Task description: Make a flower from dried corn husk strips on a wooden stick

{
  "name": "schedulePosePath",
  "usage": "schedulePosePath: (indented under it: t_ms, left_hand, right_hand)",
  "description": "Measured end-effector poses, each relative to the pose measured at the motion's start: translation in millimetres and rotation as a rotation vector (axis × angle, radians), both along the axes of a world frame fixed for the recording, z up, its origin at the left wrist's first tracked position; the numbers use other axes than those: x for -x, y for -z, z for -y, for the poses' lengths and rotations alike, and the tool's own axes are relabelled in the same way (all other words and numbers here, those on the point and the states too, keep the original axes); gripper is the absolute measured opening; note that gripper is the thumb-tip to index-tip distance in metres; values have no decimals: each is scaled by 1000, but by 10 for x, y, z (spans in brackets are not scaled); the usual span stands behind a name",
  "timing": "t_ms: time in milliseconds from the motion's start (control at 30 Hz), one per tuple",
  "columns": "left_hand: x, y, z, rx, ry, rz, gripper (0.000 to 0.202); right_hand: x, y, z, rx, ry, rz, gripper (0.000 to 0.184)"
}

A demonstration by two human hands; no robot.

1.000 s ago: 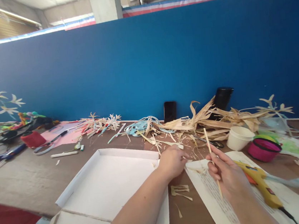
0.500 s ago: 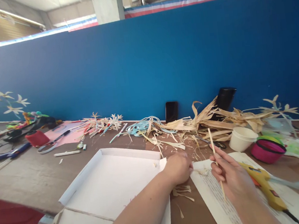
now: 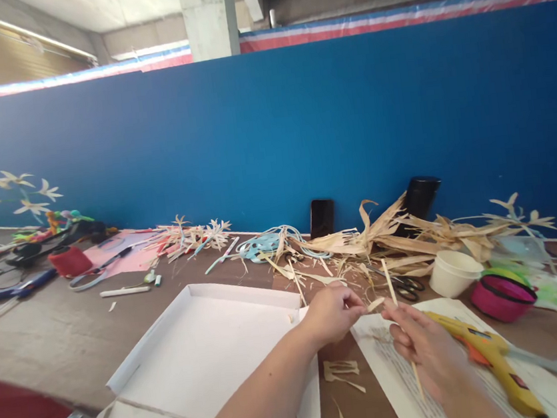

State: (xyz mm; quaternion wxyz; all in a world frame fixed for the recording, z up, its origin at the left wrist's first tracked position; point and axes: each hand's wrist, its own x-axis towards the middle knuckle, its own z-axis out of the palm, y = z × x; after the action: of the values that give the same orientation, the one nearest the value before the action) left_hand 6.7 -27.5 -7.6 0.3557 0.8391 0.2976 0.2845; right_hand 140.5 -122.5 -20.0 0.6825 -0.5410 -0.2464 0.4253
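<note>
My left hand (image 3: 331,311) is closed in a pinch on a small pale strip of dried husk (image 3: 375,304). The strip's other end reaches the fingertips of my right hand (image 3: 418,337); whether they grip it too I cannot tell. Between the fingers of my right hand stands a thin wooden stick (image 3: 388,280), slightly tilted, its lower end showing below the hand. Under that hand lies a printed sheet of paper (image 3: 385,374) with a yellow glue gun (image 3: 499,355) on it. Left of my hands sits a shallow white box (image 3: 213,337), partly covered by my left forearm.
Dried husks (image 3: 372,238), black-handled scissors (image 3: 408,286) and a phone (image 3: 322,217) lie behind my hands. A white cup (image 3: 454,274) and a magenta pouch (image 3: 503,295) stand at the right. Blue ribbon (image 3: 265,244), husk flowers (image 3: 215,233) and a red spool (image 3: 70,261) lie further left.
My left hand has lifted slightly from the paper's edge, and a husk strip now shows in its fingers. My right hand has moved left to meet it, keeping the stick.
</note>
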Motion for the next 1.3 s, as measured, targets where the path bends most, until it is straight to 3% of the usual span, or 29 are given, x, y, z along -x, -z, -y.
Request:
schedulePosePath:
  t_ms: [233, 400, 500, 600, 833, 1000, 1100, 1200, 1300]
  left_hand:
    - [1, -49, 60, -112, 32, 35, 15]
    - [32, -131, 137, -391, -3, 38, 19]
    - [26, -155, 183, -555, 40, -53, 25]
    - [-3, -144, 197, -694, 24, -152, 17]
    - [-24, -102, 175, -851, -49, -227, 11]
    - [-22, -78, 170, -839, -71, -172, 14]
    - [-28, -52, 155, -749, -72, -81, 16]
    - [-32, -26, 119, -503, -126, 51, 15]
    - [-39, 4, 52, -166, -198, 160, 15]
  right_hand:
    - [12, 37, -43, 27, 51, 33, 23]
    - [1, 10, -44, -32, 112, -8, 24]
    - [8, -11, -47, -60, 137, -27, 24]
    - [28, -25, -62, -91, 127, -72, 25]
    - [45, -35, -79, -137, 81, -145, 23]
    - [16, -37, -68, -159, 52, -167, 22]
    - [15, -32, -72, -157, 56, -144, 21]
    - [37, -41, -68, -125, 67, -67, 19]
    - [73, -85, -46, -77, 66, 53, 31]
